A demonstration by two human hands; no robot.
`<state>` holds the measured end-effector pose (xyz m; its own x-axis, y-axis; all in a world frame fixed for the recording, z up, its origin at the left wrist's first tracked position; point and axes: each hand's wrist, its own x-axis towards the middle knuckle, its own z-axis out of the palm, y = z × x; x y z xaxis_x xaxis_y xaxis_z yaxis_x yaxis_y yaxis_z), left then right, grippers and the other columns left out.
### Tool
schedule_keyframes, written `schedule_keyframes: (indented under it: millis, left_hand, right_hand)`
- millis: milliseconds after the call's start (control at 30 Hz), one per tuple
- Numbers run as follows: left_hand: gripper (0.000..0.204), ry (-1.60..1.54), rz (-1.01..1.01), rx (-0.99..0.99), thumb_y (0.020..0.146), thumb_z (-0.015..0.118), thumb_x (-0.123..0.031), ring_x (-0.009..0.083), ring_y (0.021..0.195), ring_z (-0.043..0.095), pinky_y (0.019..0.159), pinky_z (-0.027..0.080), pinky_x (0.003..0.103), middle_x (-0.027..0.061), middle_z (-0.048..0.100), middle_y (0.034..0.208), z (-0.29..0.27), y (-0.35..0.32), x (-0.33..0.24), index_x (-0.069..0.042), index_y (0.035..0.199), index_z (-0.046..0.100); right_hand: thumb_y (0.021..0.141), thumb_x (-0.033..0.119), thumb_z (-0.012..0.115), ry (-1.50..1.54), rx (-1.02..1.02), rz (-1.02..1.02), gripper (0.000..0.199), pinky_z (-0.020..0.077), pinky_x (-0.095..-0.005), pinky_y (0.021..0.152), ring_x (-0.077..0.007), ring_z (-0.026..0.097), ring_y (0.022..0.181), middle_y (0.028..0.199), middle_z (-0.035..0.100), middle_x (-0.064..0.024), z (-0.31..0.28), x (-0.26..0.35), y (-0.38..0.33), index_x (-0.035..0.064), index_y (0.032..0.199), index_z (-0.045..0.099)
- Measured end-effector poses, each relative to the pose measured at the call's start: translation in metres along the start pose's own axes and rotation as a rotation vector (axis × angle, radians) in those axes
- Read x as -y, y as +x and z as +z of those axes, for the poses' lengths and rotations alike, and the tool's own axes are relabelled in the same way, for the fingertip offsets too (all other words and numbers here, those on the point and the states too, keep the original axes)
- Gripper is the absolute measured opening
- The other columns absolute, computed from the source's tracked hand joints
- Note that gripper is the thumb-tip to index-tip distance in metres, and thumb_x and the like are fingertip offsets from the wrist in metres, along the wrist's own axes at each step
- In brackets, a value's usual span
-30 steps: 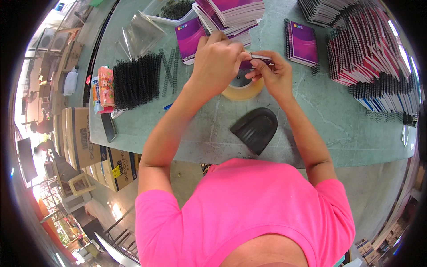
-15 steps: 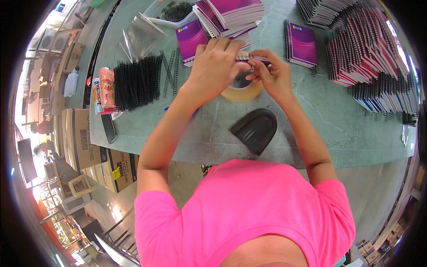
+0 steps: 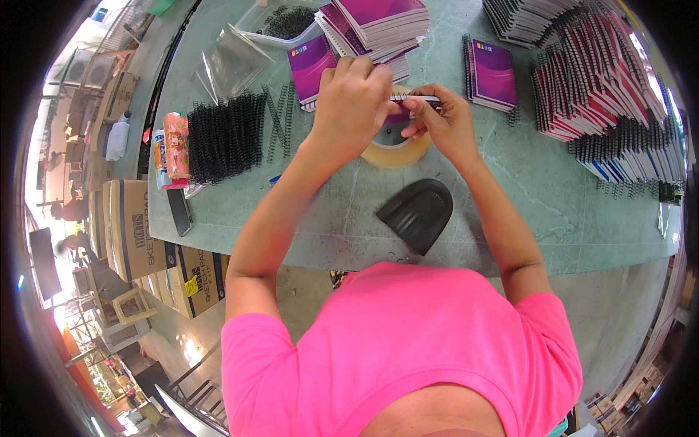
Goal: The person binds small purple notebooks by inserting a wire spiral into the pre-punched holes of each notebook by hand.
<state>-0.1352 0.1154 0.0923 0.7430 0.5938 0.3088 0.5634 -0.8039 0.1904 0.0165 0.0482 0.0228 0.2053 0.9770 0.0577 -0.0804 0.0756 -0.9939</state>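
Note:
Both my hands are raised over the table, working at a small purple notebook (image 3: 427, 97) whose punched edge faces up. A black spiral coil (image 3: 398, 97) runs along part of that edge. My left hand (image 3: 353, 102) is closed at the coil's left end, with its fingertips partly hidden behind the knuckles. At the notebook's right end, my right hand (image 3: 445, 120) pinches the edge between thumb and fingers. Beneath them lies a wide yellowish tape roll (image 3: 393, 156), partly covered by the hands and notebook.
A black rounded object (image 3: 421, 215) lies near the table's front edge. Loose black coils (image 3: 226, 135) are bunched at left, beside clear plastic sheets (image 3: 231, 62) and a coil tub (image 3: 251, 18). Purple notebooks (image 3: 386, 25) are stacked behind; bound notebooks (image 3: 593, 80) fill the right.
My left hand has shifted slightly left and tilted, exposing more of the coil. The right hand stays on the notebook with little movement.

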Motion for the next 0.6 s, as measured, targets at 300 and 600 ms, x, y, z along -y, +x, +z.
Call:
schedule_keyframes:
  millis: [300, 600]
  left_hand:
    - [0.028, -0.082, 0.001, -0.067, 0.079, 0.062, -0.026, 0.0292, 0.088, 0.053, 0.077, 0.04, 0.04, 0.0101, 0.06, 0.096, 0.007, -0.001, -0.002, -0.007, 0.1, 0.06]
    - [0.024, -0.11, 0.005, -0.142, 0.075, 0.066, -0.024, 0.0273, 0.082, 0.054, 0.073, 0.041, 0.039, 0.0097, 0.06, 0.092, 0.01, 0.004, -0.007, -0.007, 0.092, 0.062]
  right_hand:
    - [0.088, 0.014, 0.058, 0.109, 0.017, 0.078, 0.03, 0.0486, -0.0208, 0.047, -0.0137, 0.065, 0.061, 0.085, 0.063, -0.0091, -0.002, 0.0, -0.003, 0.0001, 0.115, 0.053]
    - [0.089, 0.007, 0.054, 0.174, -0.065, 0.025, 0.026, 0.05, -0.0212, 0.048, -0.0163, 0.066, 0.062, 0.107, 0.06, -0.0116, -0.006, 0.009, -0.01, 0.0005, 0.114, 0.053]
